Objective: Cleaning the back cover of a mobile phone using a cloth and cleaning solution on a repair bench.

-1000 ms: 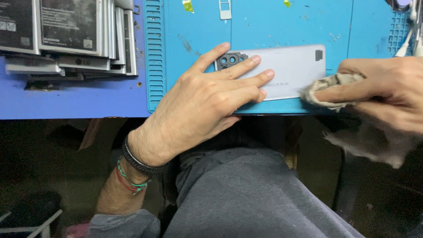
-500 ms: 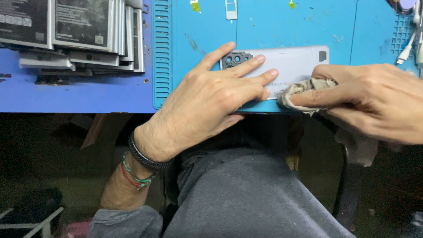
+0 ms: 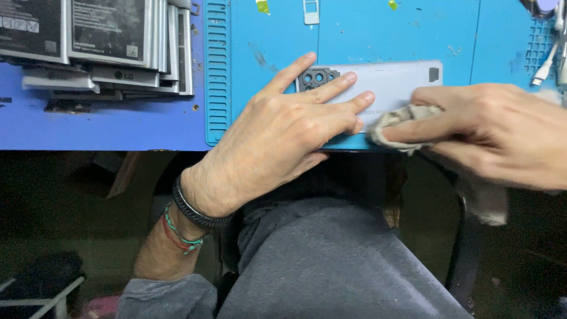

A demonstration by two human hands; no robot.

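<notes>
**Grey cloth pressed on a pale phone back**

Grey and crumpled, the rag (image 3: pixel 401 121) sits pinched under my right hand's (image 3: pixel 496 133) fingertips, which are drawn together and clamped on it, pressing it onto the white rectangular phone back cover (image 3: pixel 401 85). The cover lies flat on the light blue silicone work mat (image 3: pixel 366 35), near the mat's front edge. My left hand (image 3: pixel 283 136) lies palm down on the cover's left part, fingers spread apart and flat, not gripping; the dark camera cut-out frame (image 3: pixel 317 78) shows between the index and middle fingers. The cloth is just beyond the left fingertips, near but not touching them. Far left of my left fingers, a stack of flat grey phone batteries (image 3: pixel 94 47) rests on the darker blue bench top (image 3: pixel 88 127).
</notes>
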